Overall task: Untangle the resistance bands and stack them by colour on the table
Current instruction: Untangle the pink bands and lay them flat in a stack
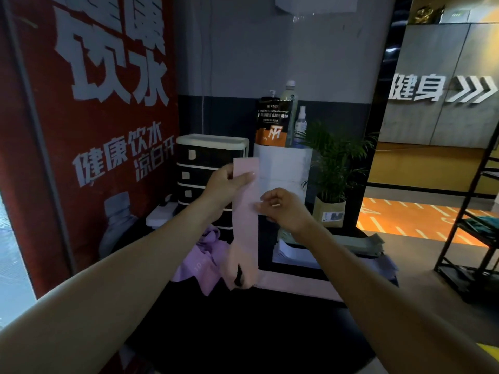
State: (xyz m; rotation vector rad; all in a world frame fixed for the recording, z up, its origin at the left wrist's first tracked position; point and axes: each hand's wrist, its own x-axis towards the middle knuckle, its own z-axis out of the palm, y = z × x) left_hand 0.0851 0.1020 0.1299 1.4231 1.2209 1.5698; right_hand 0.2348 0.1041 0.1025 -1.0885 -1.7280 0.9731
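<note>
Above the dark table [270, 319], left hand [225, 184] pinching a flat, matte pink band [247, 211] near its top, right hand [283, 206] pinching its edge just below, smooth strip hanging limp, crumpled lilac bands [199, 260] lying beneath.

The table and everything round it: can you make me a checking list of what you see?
Surface: dark table, dimly lit.
Job's things: pink band held up, lower end drooping onto the table; purple bands in a heap; grey-green bands lying flat.
Clutter: black drawer unit, orange pouch, spray bottle, potted plant.
Grippers: left hand and right hand both pinch the pink band.
Cables: nothing seen.
Surroundings: red wall poster, black shelf rack.
</note>
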